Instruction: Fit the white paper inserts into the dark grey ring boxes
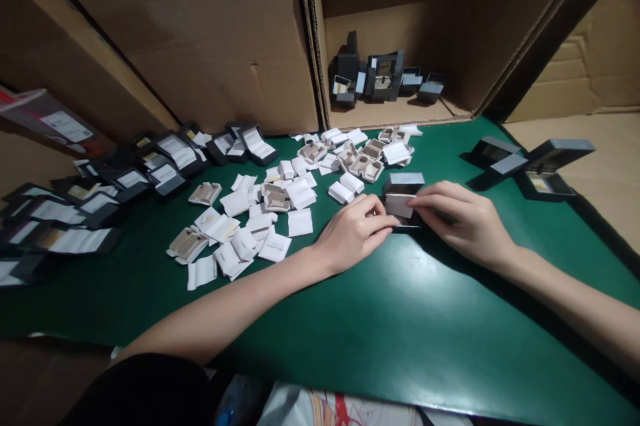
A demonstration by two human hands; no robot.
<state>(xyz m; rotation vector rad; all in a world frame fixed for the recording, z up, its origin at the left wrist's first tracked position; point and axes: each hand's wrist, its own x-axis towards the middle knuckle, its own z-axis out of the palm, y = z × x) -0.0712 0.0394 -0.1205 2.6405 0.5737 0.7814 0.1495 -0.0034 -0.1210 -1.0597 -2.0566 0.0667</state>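
A small dark hinged box stands with its lid raised on the green table, between my two hands. At its opening is a white folded insert, tilted up. My right hand pinches the insert's right edge between thumb and fingers. My left hand is closed at the box's front left side, its curled fingers on the box; they partly hide the inside and the lower part of the insert. Just left of that hand lie loose white inserts on the table.
Many white and grey card inserts are scattered left of centre. Open dark boxes with white inserts crowd the left side. More dark boxes sit inside a cardboard carton behind. Two open boxes stand at right.
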